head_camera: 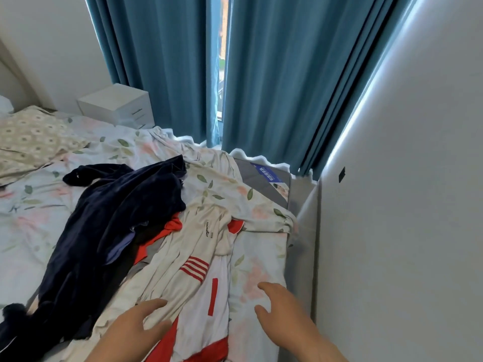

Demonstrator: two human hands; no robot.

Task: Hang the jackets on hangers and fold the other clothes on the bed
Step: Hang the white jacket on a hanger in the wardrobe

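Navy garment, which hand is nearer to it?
Left. The left hand rests on the white and red jacket beside the navy garment; the right hand is farther right, over the floral sheet.

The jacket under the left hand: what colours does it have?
The jacket is white with red stripes and panels, seen in the head view.

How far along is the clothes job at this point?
Nothing looks done: the navy garment and the white-and-red jacket lie crumpled on the bed, no hanger in view. In hand: the left hand touches the jacket; the right hand reaches beside it. Hanging and folding remain.
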